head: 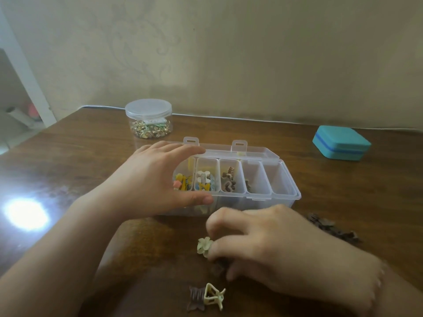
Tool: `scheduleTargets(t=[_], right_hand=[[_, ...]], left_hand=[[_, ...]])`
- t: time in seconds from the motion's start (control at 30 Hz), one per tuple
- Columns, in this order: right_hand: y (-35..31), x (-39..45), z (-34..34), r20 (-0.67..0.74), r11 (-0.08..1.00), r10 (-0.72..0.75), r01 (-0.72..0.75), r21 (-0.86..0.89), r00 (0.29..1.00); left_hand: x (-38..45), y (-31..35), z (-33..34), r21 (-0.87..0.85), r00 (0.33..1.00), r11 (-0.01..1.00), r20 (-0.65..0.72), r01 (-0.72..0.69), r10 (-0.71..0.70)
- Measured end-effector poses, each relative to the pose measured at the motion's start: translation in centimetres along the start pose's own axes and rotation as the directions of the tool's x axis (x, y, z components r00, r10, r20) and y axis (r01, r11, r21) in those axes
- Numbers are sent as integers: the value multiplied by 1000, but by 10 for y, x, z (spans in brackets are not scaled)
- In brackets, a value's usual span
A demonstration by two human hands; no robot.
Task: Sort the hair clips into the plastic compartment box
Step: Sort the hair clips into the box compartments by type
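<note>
The dark brown wooden table point(343, 186) carries a clear plastic compartment box point(278, 203), a round clear lidded jar point(148, 117), a teal square case point(341, 143), brown and cream claw clips point(207, 298), and what seems a brown clip pile point(333, 227).

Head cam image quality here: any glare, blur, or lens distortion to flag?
Head view: a blown-out glare patch on the table at left; the right hand fingers are motion-blurred over the pale green clip; wide-angle bowing curves the table's far edge; the compartment box stays reasonably sharp.
</note>
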State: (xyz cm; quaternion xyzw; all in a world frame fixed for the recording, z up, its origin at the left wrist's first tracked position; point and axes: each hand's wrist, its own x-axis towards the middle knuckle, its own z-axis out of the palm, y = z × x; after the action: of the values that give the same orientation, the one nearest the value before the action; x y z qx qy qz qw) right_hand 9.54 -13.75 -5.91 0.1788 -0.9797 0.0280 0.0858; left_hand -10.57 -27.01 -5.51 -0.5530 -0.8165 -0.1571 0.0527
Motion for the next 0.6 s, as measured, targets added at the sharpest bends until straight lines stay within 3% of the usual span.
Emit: scheduleTargets(t=[0.07, 0.13, 0.23, 0.33, 0.43, 0.5, 0.6], right_hand=[[9, -5, -10, -152, 992, 88, -73, 100, 985], [18, -10, -19, -328, 960, 256, -200, 196, 909], [34, -14, -18, -390, 897, 438, -423, 130, 810], [35, -13, -12, -398, 879, 456, -474, 58, 796], [20, -9, -14, -465, 937, 333, -344, 64, 820], [6, -4, -10, -360, 979, 201, -198, 46, 911], [-2, 3, 5, -46, 996, 69, -71, -56, 997]], left_hand=[[0, 0, 0, -2, 1000, 1000, -4, -3, 3], [1, 0, -1, -1, 1000, 1000, 11, 3, -3], [1, 0, -1, 4, 1000, 1000, 28, 3, -4], [0, -1, -1, 4, 1000, 1000, 13, -4, 4], [0, -1, 0, 1, 1000, 1000, 2, -9, 9], [0, -2, 2, -2, 1000, 1000, -22, -21, 21], [1, -1, 3, -3, 999, 1000, -32, -19, 19]])
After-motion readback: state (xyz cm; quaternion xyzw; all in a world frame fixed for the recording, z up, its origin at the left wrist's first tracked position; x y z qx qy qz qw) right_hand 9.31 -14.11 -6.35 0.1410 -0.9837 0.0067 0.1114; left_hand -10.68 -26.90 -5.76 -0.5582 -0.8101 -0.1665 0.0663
